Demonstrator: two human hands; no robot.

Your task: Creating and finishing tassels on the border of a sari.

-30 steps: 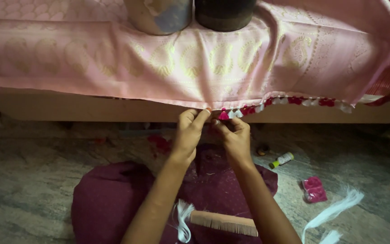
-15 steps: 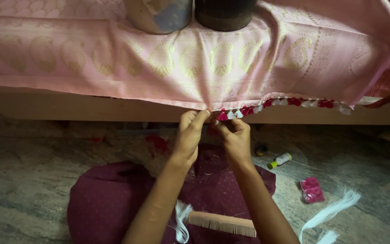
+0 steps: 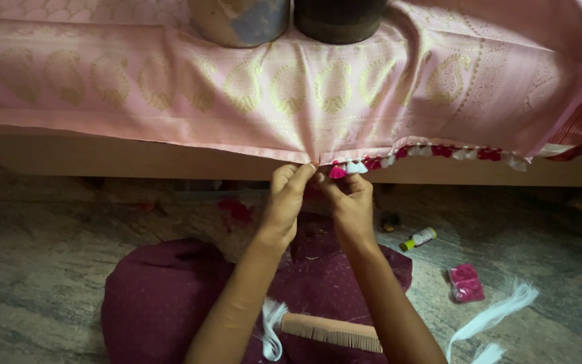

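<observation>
Comb (image 3: 331, 332) and white thread strands (image 3: 272, 330) lie on the maroon lap at the bottom centre. Above them, left hand (image 3: 284, 202) and right hand (image 3: 349, 202) meet at frame centre, fingertips pinched narrow on the pink sari's (image 3: 318, 101) hem beside a magenta tassel (image 3: 337, 172). Two pots (image 3: 240, 20) weigh the cloth along the top edge.

This looks like a room in a home used for handwork on cloth. A pink cloth (image 3: 345, 94) with gold woven patterns is spread over a low wooden ledge (image 3: 102, 158), weighted by two pots (image 3: 240, 20). Its edge carries a row of small pink and white tassels (image 3: 439, 152). On the worn stone floor (image 3: 35, 269) lie a comb (image 3: 331, 331), a small bottle (image 3: 417, 239), a pink thread packet (image 3: 466, 283) and loose white threads (image 3: 500, 313).
</observation>
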